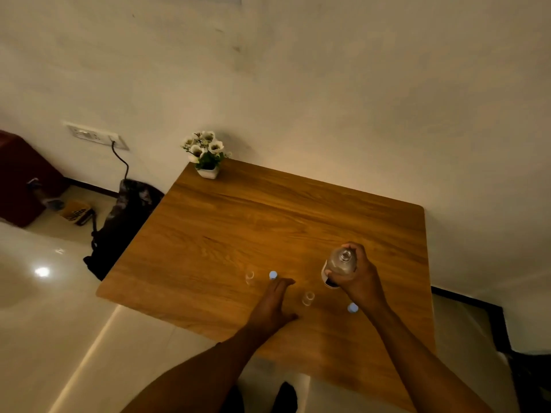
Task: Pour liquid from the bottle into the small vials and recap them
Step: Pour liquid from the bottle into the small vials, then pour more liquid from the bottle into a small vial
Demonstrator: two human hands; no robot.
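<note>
Our right hand (359,277), right of centre in the lower frame, grips the uncapped bottle (340,268), which stands on the wooden table (238,222). Our left hand (275,302) lies open and flat at lower centre, holding nothing. We see one open vial (249,277) left of the fingers and a second vial (308,298) between both hands. One white cap (273,275) sits at the left fingertips; another cap (352,307) sits beside the right wrist.

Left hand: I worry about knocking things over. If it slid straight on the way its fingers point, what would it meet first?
Probably the white cap, just beyond the left hand; depth is unclear.
</note>
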